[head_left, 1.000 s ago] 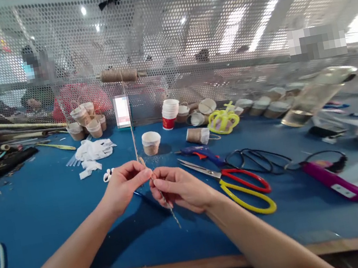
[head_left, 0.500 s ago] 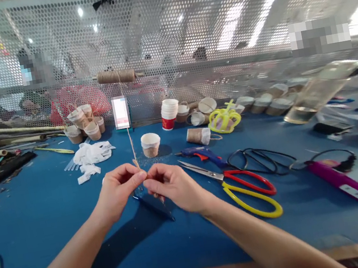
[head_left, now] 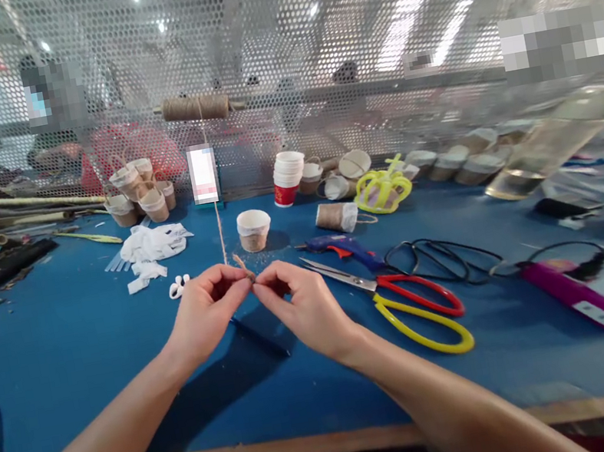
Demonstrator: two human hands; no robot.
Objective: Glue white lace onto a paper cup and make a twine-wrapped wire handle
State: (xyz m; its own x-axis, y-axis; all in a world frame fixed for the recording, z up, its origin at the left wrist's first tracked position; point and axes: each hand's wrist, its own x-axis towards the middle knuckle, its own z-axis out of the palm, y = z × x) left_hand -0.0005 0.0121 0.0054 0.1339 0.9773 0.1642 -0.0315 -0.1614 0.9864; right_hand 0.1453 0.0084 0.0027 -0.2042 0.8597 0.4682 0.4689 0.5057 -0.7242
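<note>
Both my hands meet above the middle of the blue table, fingertips pinched together. My left hand (head_left: pixel 205 309) and my right hand (head_left: pixel 308 307) grip a short piece of brown twine (head_left: pixel 242 264), its frayed end sticking up between them. A twine spool (head_left: pixel 195 108) hangs on a rod at the mesh panel, and a strand runs down from it behind my left hand. Just beyond my fingers a paper cup wrapped in brown twine (head_left: pixel 253 238) stands upright. Large scissors (head_left: pixel 420 297) with one red and one yellow handle lie half open, right of my right hand.
A blue glue gun (head_left: pixel 344 247) lies behind the scissors. White gloves (head_left: pixel 153 244) and small white pieces (head_left: pixel 178 286) lie left. Stacked paper cups (head_left: pixel 289 174), wrapped cups (head_left: pixel 151 203) and a phone (head_left: pixel 204 174) stand along the back. A purple tool (head_left: pixel 597 291) lies right.
My hands have shifted slightly right, and the twine's end now stands apart from the spool strand. Small white pieces beyond my left hand have come into view. The camera view has tilted down.
</note>
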